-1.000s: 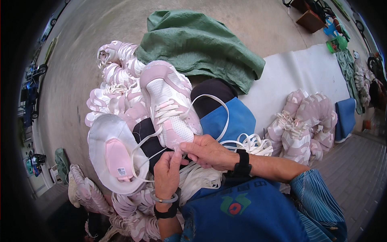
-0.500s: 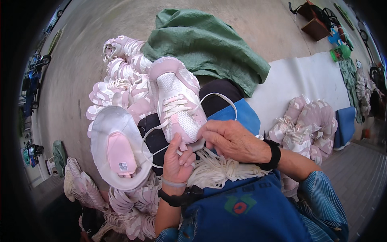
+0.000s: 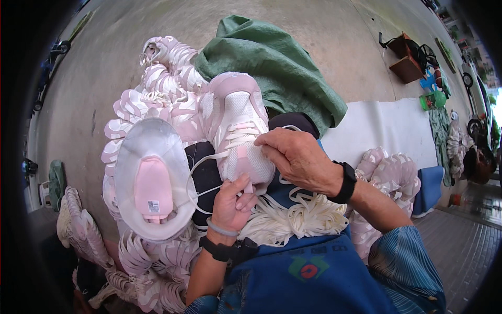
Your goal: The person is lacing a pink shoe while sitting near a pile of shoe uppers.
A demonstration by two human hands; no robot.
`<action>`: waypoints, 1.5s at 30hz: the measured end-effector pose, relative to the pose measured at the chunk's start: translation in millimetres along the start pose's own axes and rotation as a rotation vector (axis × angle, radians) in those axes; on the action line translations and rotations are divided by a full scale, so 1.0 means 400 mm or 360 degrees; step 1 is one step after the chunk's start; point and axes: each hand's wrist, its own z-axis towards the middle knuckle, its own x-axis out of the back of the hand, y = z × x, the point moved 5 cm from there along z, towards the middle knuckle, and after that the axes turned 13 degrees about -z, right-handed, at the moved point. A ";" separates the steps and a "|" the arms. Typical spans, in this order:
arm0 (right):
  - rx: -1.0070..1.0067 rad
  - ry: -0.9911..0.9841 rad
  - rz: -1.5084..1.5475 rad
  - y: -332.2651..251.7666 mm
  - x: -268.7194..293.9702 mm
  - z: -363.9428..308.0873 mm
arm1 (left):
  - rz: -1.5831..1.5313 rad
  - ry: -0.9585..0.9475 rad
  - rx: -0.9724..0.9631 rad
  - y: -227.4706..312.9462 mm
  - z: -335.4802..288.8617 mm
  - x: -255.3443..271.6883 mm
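A pink and white sneaker upper (image 3: pixel 240 102) lies in front of me, toe pointing away, with white lacing crossed over its tongue. My left hand (image 3: pixel 234 205) pinches the upper at its near end, beside a small pink tab. At the right eyelet edge, my right hand (image 3: pixel 300 159) has thumb and forefinger closed on the white shoelace; the exact grip is partly hidden. A loose lace end (image 3: pixel 194 175) loops out on the left side. Below the right hand rests a bundle of white laces (image 3: pixel 293 222) on my blue apron (image 3: pixel 308 282).
To the left stands a whitish shell-like upper (image 3: pixel 125 180) with a pink insert. Stacks of similar uppers (image 3: pixel 137 107) lie behind it, and more (image 3: pixel 389 175) sit at right. A green sheet (image 3: pixel 272 68) covers something beyond; a white sheet (image 3: pixel 387 125) spreads right.
My right hand has moved from the upper's near right corner up to its eyelet edge. The lace loop at right is now mostly behind that hand. My left hand keeps its hold.
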 end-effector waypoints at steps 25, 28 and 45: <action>-0.0285 -0.0177 0.0036 0.011 -0.018 0.025 | -0.0031 -0.0042 -0.0005 -0.004 0.000 0.001; -0.0257 -0.0189 0.0057 0.009 -0.019 0.036 | -0.0073 -0.0106 0.0002 -0.004 0.002 0.005; 0.0220 -0.0505 0.0195 0.032 -0.030 0.097 | 0.0010 -0.0022 -0.0016 -0.002 -0.004 0.000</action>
